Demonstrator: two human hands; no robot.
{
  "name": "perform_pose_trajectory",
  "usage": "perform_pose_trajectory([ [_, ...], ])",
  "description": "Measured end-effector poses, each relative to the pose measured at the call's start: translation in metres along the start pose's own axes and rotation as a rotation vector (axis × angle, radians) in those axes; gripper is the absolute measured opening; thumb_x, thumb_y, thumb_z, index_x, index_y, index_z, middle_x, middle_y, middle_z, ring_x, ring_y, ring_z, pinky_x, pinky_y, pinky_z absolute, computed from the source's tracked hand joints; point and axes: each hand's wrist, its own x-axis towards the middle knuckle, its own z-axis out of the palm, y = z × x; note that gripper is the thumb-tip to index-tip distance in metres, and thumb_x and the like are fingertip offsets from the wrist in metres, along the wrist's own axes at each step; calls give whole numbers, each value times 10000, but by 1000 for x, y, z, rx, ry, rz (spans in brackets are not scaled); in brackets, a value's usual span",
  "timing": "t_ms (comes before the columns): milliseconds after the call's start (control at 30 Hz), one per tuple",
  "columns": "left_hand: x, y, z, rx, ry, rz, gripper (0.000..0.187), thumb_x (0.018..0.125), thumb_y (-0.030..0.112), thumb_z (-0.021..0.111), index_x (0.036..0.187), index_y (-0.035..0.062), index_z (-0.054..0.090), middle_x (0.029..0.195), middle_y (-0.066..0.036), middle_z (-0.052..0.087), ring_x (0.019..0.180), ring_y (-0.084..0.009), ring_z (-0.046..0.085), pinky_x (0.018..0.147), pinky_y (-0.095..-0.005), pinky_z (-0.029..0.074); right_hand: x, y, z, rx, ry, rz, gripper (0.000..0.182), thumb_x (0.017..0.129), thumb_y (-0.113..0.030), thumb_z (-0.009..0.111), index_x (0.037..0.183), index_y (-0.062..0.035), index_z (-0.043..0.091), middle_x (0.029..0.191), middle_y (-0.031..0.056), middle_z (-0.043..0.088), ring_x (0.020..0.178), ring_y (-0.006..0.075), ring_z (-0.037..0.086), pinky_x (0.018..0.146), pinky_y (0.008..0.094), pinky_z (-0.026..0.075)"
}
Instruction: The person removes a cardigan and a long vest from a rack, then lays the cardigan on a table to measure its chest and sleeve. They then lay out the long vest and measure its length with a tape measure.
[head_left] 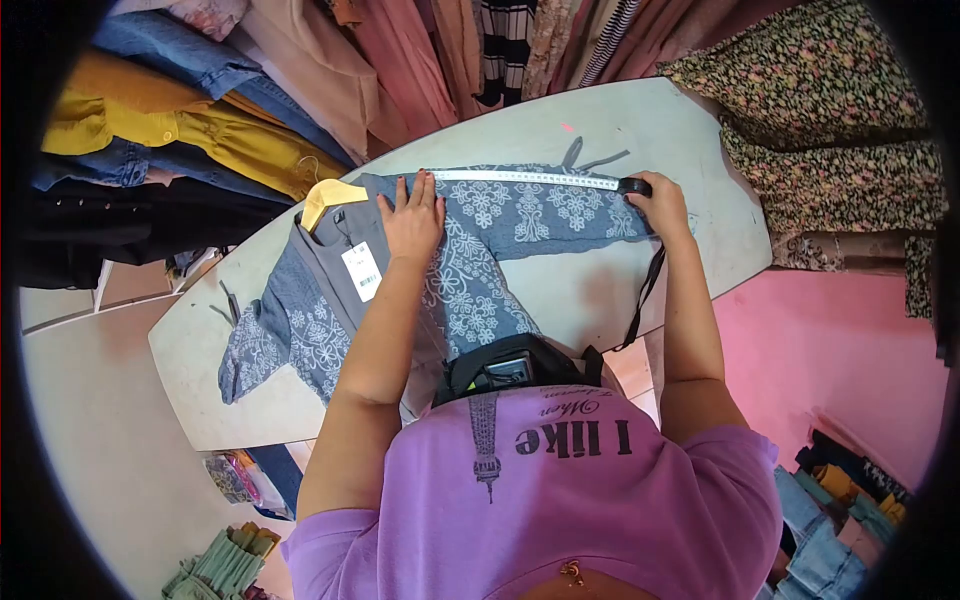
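A blue-grey garment with white floral embroidery (470, 290) lies spread on the pale table, one sleeve (530, 215) stretched to the right. A yellow hanger (333, 200) shows at its neckline, and a white price tag (362, 272) rests on its front. My left hand (412, 218) presses flat near the shoulder, fingers spread, at one end of a white measuring tape (530, 178). The tape runs along the sleeve's upper edge. Near the cuff, my right hand (662, 207) grips the tape measure's black case (634, 187).
The pale table (600, 285) has angled edges. Pink and striped clothes (440, 60) hang behind it, yellow and denim ones (180, 120) at the left, a floral dress (830, 130) at the right. A black bag (520, 362) sits at my waist. Folded clothes (830, 530) are stacked lower right.
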Motion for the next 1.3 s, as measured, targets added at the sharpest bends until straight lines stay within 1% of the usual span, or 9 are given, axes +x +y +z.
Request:
perform_pose_trajectory([
  [533, 1, -1, -1, 34, -45, -3, 438, 910, 329, 478, 1303, 139, 513, 1382, 5, 463, 1261, -264, 443, 1010, -603, 282, -9, 90, -45, -17, -5, 290, 300, 690, -76, 739, 981, -127, 688, 878, 125, 682, 813, 276, 654, 730, 356, 499],
  [600, 2, 0, -2, 36, -46, -4, 439, 910, 327, 478, 1304, 137, 511, 1382, 4, 463, 1262, -264, 442, 1012, -603, 280, -9, 103, -40, -8, 1, 265, 306, 686, -24, 729, 978, -109, 688, 850, 122, 683, 759, 246, 655, 694, 337, 501],
  [633, 2, 0, -2, 36, -50, -8, 439, 911, 326, 477, 1306, 136, 510, 1383, 4, 462, 1263, -264, 441, 1013, -602, 277, -9, 99, -42, -7, 3, 264, 306, 686, -24, 729, 978, -109, 688, 850, 122, 683, 759, 246, 655, 694, 337, 501],
  [700, 2, 1, -3, 32, -55, -9, 441, 911, 325, 477, 1309, 136, 507, 1384, 2, 461, 1264, -264, 440, 1015, -602, 275, -13, 91, -44, 117, 0, 319, 301, 683, 34, 710, 967, -65, 685, 814, 109, 679, 711, 203, 640, 654, 313, 495],
  [833, 2, 0, -3, 28, -61, -3, 444, 910, 321, 480, 1313, 136, 502, 1385, -3, 461, 1264, -264, 440, 1017, -602, 269, -15, 88, -46, 197, 17, 305, 279, 690, 85, 681, 948, -22, 679, 779, 98, 667, 681, 160, 614, 612, 282, 481],
  [900, 2, -1, -3, 24, -61, -4, 445, 910, 319, 481, 1314, 135, 501, 1385, -5, 461, 1263, -266, 441, 1019, -601, 266, -15, 91, -45, 222, 34, 249, 287, 682, 102, 670, 952, 5, 659, 715, 43, 643, 601, 99, 576, 544, 232, 453],
  [933, 3, -1, -3, 20, -65, -6, 445, 910, 317, 483, 1315, 135, 501, 1385, -7, 461, 1263, -267, 442, 1021, -600, 263, -15, 90, -46, 224, 39, 244, 287, 682, 102, 670, 952, 5, 659, 715, 43, 643, 601, 99, 576, 544, 232, 453],
  [1000, 3, 0, -4, 14, -62, -10, 444, 909, 316, 485, 1314, 134, 501, 1384, -9, 462, 1262, -270, 442, 1022, -598, 263, -15, 86, -48, 264, 14, 313, 283, 687, 131, 654, 942, 9, 667, 772, 97, 650, 671, 142, 602, 589, 261, 474],
  [1300, 1, -2, -1, -7, -57, -7, 448, 904, 310, 498, 1316, 134, 496, 1385, -8, 461, 1268, -276, 434, 1024, -593, 266, -14, 100, -44, 391, -6, 274, 294, 681, 136, 640, 954, 28, 659, 790, 88, 648, 669, 134, 589, 591, 255, 471],
])
